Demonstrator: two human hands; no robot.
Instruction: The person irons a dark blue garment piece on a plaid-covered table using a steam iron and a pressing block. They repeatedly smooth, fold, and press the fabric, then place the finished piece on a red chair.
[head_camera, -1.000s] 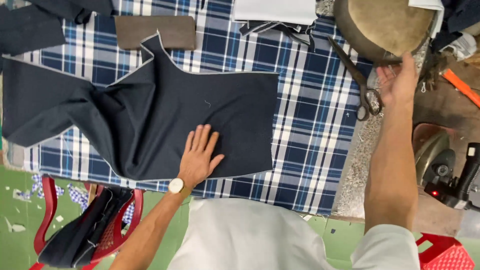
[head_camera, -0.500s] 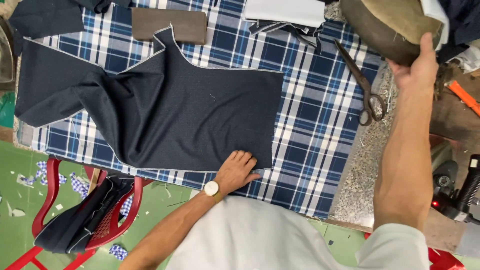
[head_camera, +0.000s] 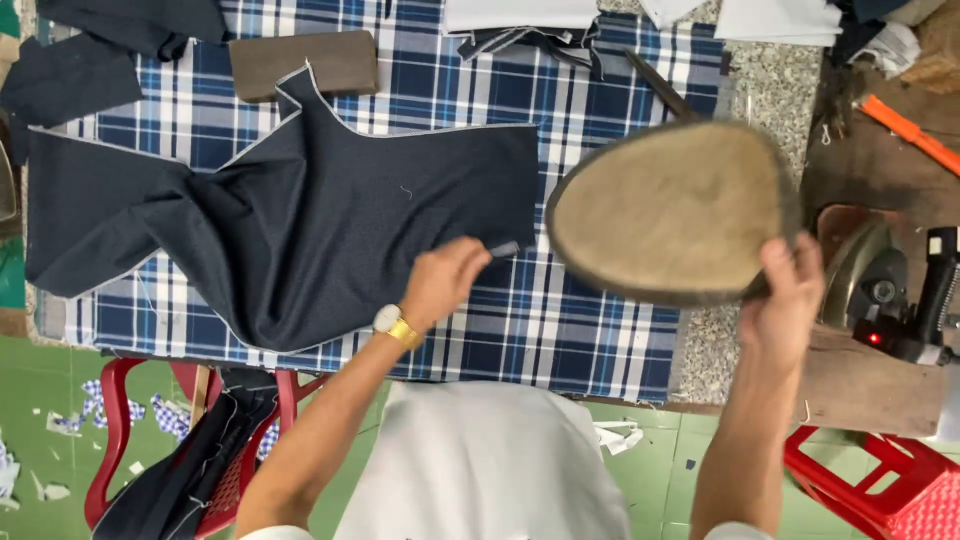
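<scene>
The left hand pinches the near right corner of the dark cloth, fingers clamped on its lifted edge, above the plaid-covered table. The right hand grips the rim of a tan oval pad, fingers closed on it, held over the table's right edge. A brown block lies at the far edge, touching the cloth.

pad: looking like matt, slightly fuzzy tan cloth, with a darker worn rim
dark cloth: showing a smooth, matt weave with pale stitched edges
checked cover: looking like soft woven cloth, matt
brown block: appearing matt, its material unclear
watch: gleaming like metal, with a gold-coloured band
stool: shining as glossy red plastic
scissors: showing dull dark metal
</scene>
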